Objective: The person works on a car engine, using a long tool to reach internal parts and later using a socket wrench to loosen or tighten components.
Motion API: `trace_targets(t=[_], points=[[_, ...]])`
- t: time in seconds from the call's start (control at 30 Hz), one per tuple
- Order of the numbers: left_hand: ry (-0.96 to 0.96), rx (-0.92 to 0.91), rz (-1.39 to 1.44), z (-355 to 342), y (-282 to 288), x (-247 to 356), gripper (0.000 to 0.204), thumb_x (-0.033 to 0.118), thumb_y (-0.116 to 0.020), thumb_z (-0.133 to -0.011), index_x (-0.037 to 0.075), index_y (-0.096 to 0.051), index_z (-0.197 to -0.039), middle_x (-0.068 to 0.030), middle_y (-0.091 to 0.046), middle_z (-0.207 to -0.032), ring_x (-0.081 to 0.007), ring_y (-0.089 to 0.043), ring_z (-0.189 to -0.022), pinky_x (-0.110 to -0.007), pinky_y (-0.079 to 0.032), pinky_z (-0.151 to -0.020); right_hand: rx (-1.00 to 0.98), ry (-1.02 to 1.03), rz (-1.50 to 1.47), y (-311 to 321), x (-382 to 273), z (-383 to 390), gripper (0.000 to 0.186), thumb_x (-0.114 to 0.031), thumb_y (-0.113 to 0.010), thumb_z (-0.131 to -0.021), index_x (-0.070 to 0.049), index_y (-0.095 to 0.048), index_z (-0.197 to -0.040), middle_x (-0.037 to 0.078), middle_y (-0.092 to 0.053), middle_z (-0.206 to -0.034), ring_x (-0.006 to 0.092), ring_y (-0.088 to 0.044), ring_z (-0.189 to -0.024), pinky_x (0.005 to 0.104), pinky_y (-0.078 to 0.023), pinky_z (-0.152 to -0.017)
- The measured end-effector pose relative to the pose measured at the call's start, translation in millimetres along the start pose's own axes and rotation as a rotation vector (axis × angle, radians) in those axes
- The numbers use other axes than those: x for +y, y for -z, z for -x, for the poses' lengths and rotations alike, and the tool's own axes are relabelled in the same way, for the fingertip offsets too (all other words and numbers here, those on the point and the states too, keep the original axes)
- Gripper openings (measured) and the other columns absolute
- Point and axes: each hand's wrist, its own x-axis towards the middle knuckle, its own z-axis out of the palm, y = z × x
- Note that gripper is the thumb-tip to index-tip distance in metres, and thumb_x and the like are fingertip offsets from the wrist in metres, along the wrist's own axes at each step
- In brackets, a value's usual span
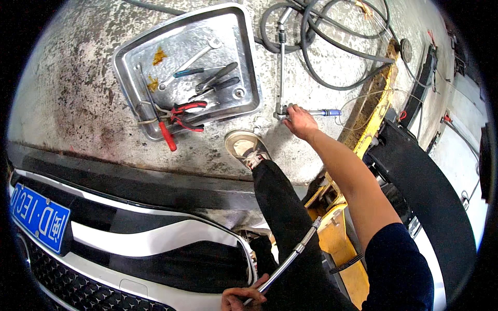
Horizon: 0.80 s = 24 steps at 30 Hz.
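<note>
Low in the view, my left hand (243,299) is closed around a long chrome socket extension bar (280,268), which slants up and right across my dark trouser leg. My right hand (301,123) reaches down to the floor, its fingers curled on the head end of a ratchet wrench (328,112) with a blue handle. From that same end, a second long chrome extension bar (281,72) runs away along the concrete, with a jointed tip at its far end. The undersides of my right fingers are hidden.
A metal tray (120,67) holds a combination wrench (197,57), red-handled pliers (188,115), a red screwdriver (167,136) and other tools. Black hose (332,83) coils beyond. A yellow lift arm (381,116) stands at right. The white car bumper (155,241) fills the lower left.
</note>
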Motion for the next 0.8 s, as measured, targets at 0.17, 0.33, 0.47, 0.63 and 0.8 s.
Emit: trace_targets(t=[0.17,0.33,0.47,0.63,0.8], points=[[-0.111,-0.099,0.009,2.1,-4.8,5.2,0.035,0.037,-0.041,-0.097,0.004,-0.050,-0.092,-0.0118,-0.056,-0.069,-0.0196,-0.055,-0.060,-0.050,-0.048,-0.085,0.087,0.037,0.169,10.7,-23.5,-4.1,0.033,-0.020,-0.055,-0.083,-0.006,-0.051,-0.113,0.015,-0.051,-0.115,0.0309,-0.049,-0.112,0.0413,-0.041,-0.094],[-0.117,-0.107,0.058,0.3,-1.0,-1.9,0.036,0.037,-0.041,-0.097,0.002,-0.049,-0.092,-0.0127,-0.057,-0.070,-0.0213,-0.057,-0.060,-0.056,-0.046,-0.087,0.346,0.290,0.106,26.8,-61.0,-15.3,0.032,-0.010,-0.059,-0.076,-0.004,-0.052,-0.107,0.014,-0.052,-0.107,0.0309,-0.048,-0.106,0.0420,-0.040,-0.090],[-0.102,-0.087,0.099,1.1,-4.9,-7.9,0.037,0.038,-0.042,-0.097,0.002,-0.050,-0.092,-0.0128,-0.057,-0.069,-0.0219,-0.057,-0.060,-0.056,-0.046,-0.086,0.552,0.403,0.076,47.9,-81.6,-36.8,0.035,-0.011,-0.060,-0.074,-0.004,-0.051,-0.108,0.015,-0.051,-0.108,0.0319,-0.047,-0.106,0.0421,-0.038,-0.089],[-0.186,-0.080,0.035,4.3,-12.5,-12.1,0.039,0.040,-0.041,-0.096,0.003,-0.049,-0.089,-0.0119,-0.056,-0.065,-0.0209,-0.056,-0.058,-0.053,-0.048,-0.084,0.397,-0.175,0.090,20.8,-23.6,-38.6,0.039,-0.011,-0.059,-0.075,-0.005,-0.050,-0.113,0.018,-0.052,-0.111,0.0326,-0.049,-0.108,0.0454,-0.038,-0.092],[-0.204,-0.006,0.035,12.7,-8.0,-23.4,0.043,0.045,-0.044,-0.094,0.003,-0.049,-0.090,-0.0128,-0.056,-0.066,-0.0224,-0.058,-0.059,-0.034,-0.052,-0.053,0.019,-0.061,0.207,-18.5,-23.5,-5.0,0.054,-0.014,-0.065,-0.075,-0.004,-0.045,-0.124,0.017,-0.048,-0.123,0.0311,-0.043,-0.119,0.0451,-0.035,-0.102]])
